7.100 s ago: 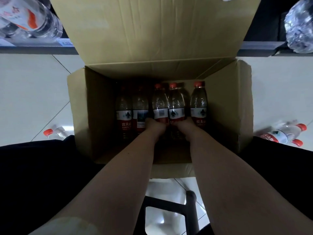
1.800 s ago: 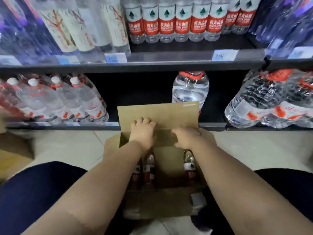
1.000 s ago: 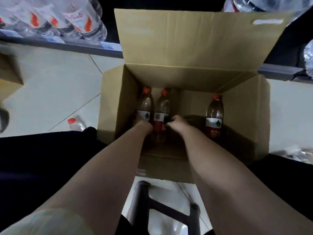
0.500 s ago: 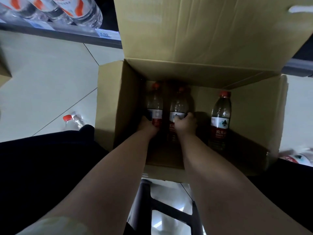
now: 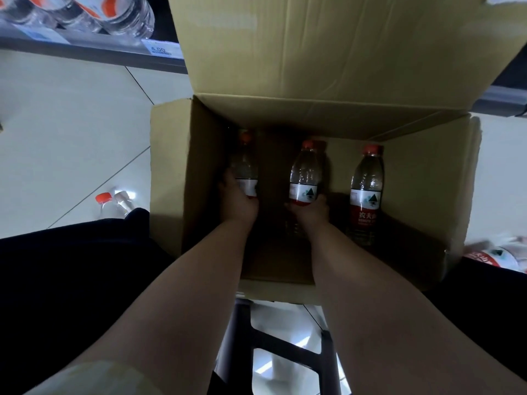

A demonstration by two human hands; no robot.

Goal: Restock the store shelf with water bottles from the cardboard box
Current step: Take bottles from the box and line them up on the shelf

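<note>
Two bottles (image 5: 109,206) lie left of the box (image 5: 168,172).

Head-worn camera looks steeply down, close, into the open cardboard box (image 5: 171,178).

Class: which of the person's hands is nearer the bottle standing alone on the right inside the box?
Right. The right hand grips the middle bottle, directly beside the lone bottle; the left hand grips the far-left bottle, beyond the right hand.

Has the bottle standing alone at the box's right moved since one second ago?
No. The lone bottle remains beside the right wall of the cardboard box.
</note>
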